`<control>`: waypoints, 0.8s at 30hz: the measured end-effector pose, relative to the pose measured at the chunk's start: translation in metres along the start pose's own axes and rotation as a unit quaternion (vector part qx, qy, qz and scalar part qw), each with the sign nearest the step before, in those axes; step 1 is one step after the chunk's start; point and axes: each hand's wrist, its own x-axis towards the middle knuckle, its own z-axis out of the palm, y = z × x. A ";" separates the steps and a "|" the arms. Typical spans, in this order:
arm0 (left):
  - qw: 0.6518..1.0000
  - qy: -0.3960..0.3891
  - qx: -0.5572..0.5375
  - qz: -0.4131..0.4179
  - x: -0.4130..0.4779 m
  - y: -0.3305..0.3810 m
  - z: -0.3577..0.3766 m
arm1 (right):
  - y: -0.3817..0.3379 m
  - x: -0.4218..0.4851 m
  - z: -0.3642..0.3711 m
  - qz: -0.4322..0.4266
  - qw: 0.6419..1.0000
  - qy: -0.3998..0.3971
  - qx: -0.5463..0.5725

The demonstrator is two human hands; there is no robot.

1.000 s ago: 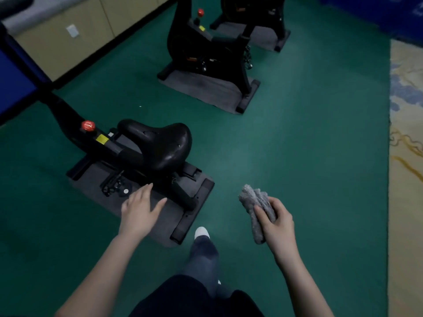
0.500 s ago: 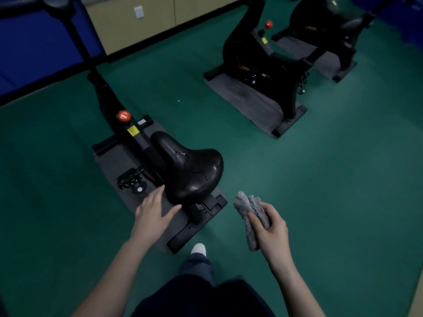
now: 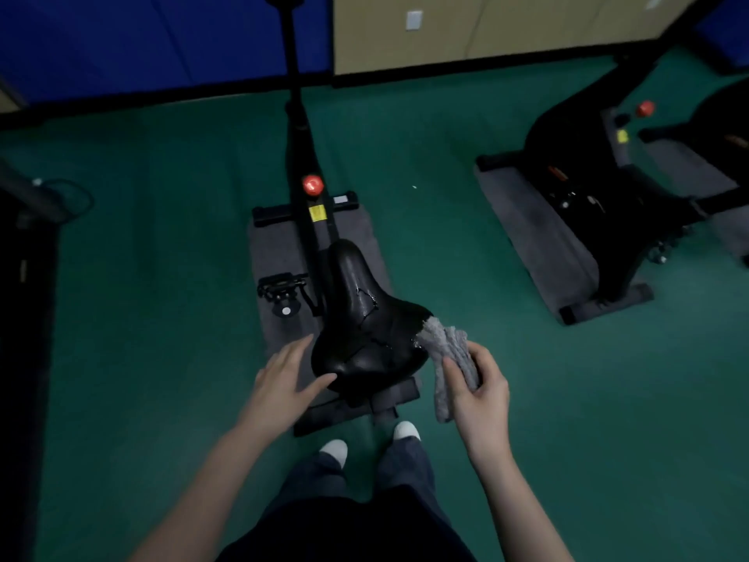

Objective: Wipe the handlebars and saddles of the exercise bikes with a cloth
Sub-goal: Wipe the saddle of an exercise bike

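Observation:
A black exercise bike (image 3: 308,221) stands straight ahead of me, its cracked black saddle (image 3: 364,322) pointing away. My left hand (image 3: 283,379) lies with straight fingers against the saddle's near left edge, thumb touching it. My right hand (image 3: 478,387) grips a bunched grey cloth (image 3: 446,354), whose top end touches the saddle's right rear corner. The bike's handlebars are cut off at the top of the view.
A second black bike (image 3: 600,188) stands on a grey mat (image 3: 539,237) at the right. The near bike also sits on a grey mat (image 3: 275,253) on green floor. A dark frame (image 3: 28,237) is at the left edge. My feet (image 3: 364,440) are just behind the bike.
I have stepped round behind the bike, so the saddle now points away from me. My left hand reached the saddle edge and the cloth came up against its right corner.

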 end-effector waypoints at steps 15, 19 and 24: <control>0.968 0.178 -0.122 -0.126 -0.009 0.049 0.052 | -0.015 0.129 0.018 -0.180 0.960 -0.211 -0.043; 0.961 0.205 -0.141 -0.117 -0.006 0.050 0.053 | -0.042 0.156 0.064 -0.291 0.930 -0.215 -0.068; 0.954 0.218 -0.175 -0.109 0.001 0.044 0.053 | -0.063 0.177 0.124 -0.407 0.861 -0.271 -0.140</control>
